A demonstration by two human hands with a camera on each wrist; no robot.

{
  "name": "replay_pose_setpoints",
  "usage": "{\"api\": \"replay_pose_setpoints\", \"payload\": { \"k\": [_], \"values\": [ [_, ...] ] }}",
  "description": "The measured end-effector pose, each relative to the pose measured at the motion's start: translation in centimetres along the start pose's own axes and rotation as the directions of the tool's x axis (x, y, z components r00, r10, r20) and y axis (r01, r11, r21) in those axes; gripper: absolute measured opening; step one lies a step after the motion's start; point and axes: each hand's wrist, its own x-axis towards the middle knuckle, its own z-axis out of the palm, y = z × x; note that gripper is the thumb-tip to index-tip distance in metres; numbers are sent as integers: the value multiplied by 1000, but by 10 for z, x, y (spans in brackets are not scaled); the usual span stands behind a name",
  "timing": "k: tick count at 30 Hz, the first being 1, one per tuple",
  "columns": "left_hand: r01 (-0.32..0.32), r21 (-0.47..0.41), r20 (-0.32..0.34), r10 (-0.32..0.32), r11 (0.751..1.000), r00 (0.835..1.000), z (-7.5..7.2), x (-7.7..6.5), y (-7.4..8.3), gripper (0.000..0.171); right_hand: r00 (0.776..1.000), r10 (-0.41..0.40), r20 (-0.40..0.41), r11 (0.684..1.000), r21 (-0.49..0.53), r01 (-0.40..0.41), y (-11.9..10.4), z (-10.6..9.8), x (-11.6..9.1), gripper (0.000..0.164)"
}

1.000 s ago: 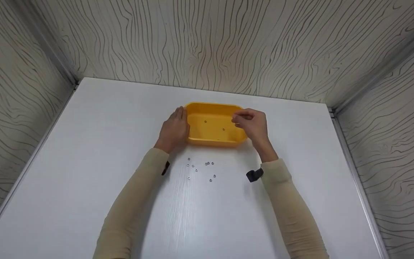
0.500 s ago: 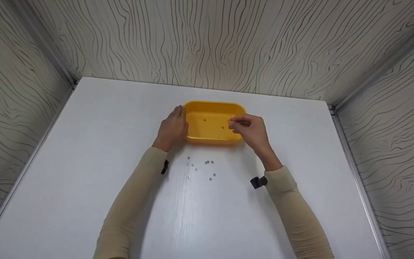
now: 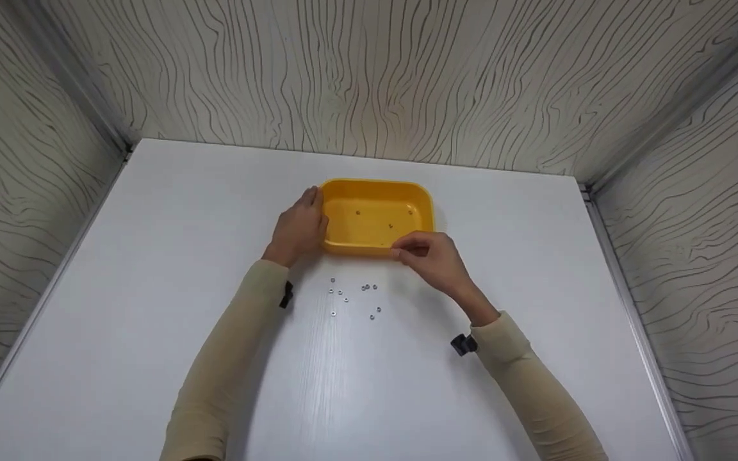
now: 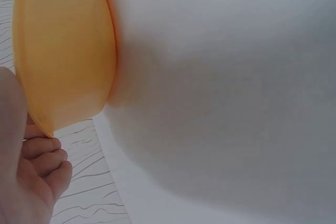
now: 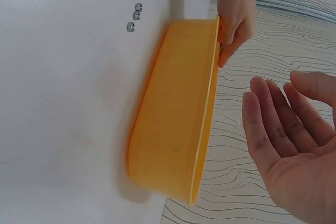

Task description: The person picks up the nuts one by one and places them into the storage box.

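A yellow plastic tub [image 3: 369,250] stands on the white table with several small metal nuts [image 3: 357,212] on its floor. My left hand [image 3: 298,227] grips its left end at the rim; in the left wrist view the curled fingers [image 4: 47,153] are at the rim's edge. My right hand [image 3: 433,259] is over the tub's near right corner. Its fingers are loosely bent and hold nothing, as the right wrist view of that hand [image 5: 294,135] shows. More hex nuts [image 5: 130,27] lie scattered on the table in front of the tub.
The white table [image 3: 151,269] has patterned wall panels [image 3: 369,77] at its back and sides. A dark wrist device [image 3: 464,344] sits by the right sleeve, and another [image 3: 286,294] by the left.
My right hand has moved from above the tub's right side back toward its near corner, and its fingers have let go of a nut. One more nut shows inside on the right. The left hand stays put.
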Motion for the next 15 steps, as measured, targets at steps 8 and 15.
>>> {"api": "replay_pose_setpoints", "payload": {
  "k": [8, 15],
  "values": [
    [14, -19, 14, -13, 1000, 1000, 1, 0, -4, 64, 992, 36, 119, 997, -77, -27, 10, 17, -16, 13],
    [38, -53, 27, -37, 998, 999, 1, 0, -3, 65, 963, 48, 264, 966, -256, 22, 16, 37, -32, 23]
  ]
}}
